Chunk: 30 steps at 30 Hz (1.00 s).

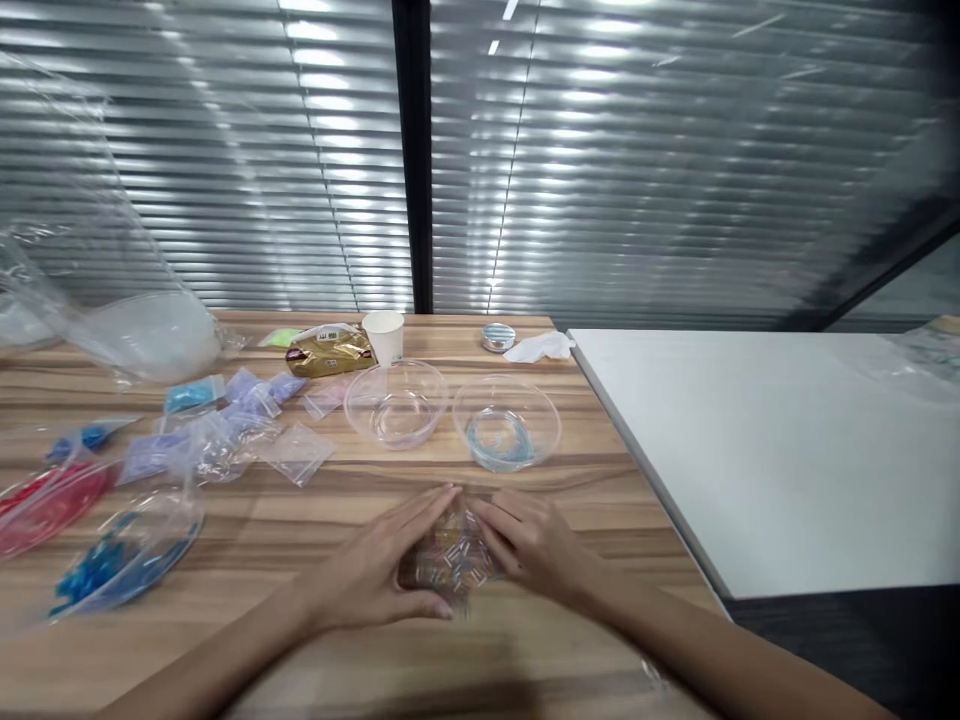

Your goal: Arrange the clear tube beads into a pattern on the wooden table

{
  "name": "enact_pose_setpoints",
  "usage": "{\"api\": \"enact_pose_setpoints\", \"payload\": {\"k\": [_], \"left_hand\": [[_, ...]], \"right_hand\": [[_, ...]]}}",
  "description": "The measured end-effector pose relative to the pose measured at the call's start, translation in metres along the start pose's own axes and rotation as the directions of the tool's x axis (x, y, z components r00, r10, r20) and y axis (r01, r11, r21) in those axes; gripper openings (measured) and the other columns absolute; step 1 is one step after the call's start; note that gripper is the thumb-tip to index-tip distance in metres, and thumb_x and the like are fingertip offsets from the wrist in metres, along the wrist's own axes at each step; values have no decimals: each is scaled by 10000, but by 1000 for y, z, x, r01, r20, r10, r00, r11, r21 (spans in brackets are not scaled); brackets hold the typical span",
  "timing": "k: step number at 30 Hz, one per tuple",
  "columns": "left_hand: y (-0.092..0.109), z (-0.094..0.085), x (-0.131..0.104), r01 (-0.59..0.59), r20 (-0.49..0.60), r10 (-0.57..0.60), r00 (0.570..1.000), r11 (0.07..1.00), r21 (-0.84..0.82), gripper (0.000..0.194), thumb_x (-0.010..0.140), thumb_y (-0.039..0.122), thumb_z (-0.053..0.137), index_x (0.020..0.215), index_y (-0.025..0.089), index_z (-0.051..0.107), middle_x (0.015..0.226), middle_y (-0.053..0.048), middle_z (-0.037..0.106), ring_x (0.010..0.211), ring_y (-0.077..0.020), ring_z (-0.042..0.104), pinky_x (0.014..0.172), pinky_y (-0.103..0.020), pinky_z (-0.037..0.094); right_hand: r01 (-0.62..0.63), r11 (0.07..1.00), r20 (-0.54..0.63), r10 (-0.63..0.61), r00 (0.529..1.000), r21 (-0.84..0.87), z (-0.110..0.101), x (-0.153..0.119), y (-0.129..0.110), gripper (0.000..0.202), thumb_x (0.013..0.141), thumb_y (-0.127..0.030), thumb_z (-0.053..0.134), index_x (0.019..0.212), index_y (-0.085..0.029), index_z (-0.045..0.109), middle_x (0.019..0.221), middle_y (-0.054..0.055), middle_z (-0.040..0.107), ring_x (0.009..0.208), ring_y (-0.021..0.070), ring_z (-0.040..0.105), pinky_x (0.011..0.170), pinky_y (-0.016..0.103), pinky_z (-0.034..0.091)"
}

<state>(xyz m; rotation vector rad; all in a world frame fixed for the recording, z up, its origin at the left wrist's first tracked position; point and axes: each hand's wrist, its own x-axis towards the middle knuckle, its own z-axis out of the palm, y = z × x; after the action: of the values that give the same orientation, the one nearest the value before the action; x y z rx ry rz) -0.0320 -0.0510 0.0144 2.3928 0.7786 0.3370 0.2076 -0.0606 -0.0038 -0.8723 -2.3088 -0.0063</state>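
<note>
Between my two hands on the wooden table lies a small clear plastic packet [454, 560] with several short, shiny tube-like pieces in it. My left hand [382, 565] rests along the packet's left side, its fingers stretched out to the top edge and its thumb apart near the bottom edge. At the upper right of the packet my right hand [529, 535] has its fingers bent and pressed together on the packet's edge. The fingertips are slightly blurred. Just beyond the hands stand two clear bowls, the left bowl [397, 405] and the right bowl [506, 425], which has a bluish ring in its base.
Small bags of purple pieces [247, 400], a blue bag [193, 395] and a bowl of blue pieces [112, 565] lie left. Behind stand a gold pack [330, 350], a paper cup [385, 337], a round tin [498, 337] and tissue [540, 347]. A white table [772, 450] adjoins right.
</note>
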Motion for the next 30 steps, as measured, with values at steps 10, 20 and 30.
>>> {"api": "enact_pose_setpoints", "payload": {"k": [10, 20, 30], "left_hand": [[2, -2, -1, 16, 57, -17, 998, 1000, 20, 914, 826, 519, 625, 1498, 266, 60, 1534, -88, 211, 1387, -289, 246, 1130, -457, 259], [2, -2, 1, -33, 64, 28, 998, 996, 83, 786, 883, 496, 548, 1496, 256, 119, 1526, -85, 232, 1383, -281, 258, 1129, -466, 263], [3, -6, 5, -16, 65, 13, 998, 999, 52, 512, 971, 387, 427, 1449, 247, 307, 1482, -36, 343, 1360, -215, 325, 1134, -399, 276]], "right_hand": [[27, 1000, 27, -26, 999, -13, -3, -1, 0, 260, 937, -141, 385, 1044, -89, 617, 688, 51, 611, 619, 159, 555, 554, 262, 413], [26, 999, 76, -24, 997, -22, -2, 1, 1, 246, 931, -145, 386, 964, -125, 630, 711, 50, 642, 624, 162, 578, 556, 266, 424], [29, 999, 32, -28, 999, -22, -3, 2, 0, 251, 935, -150, 375, 977, -127, 622, 699, 51, 642, 601, 149, 566, 539, 253, 410]]}}
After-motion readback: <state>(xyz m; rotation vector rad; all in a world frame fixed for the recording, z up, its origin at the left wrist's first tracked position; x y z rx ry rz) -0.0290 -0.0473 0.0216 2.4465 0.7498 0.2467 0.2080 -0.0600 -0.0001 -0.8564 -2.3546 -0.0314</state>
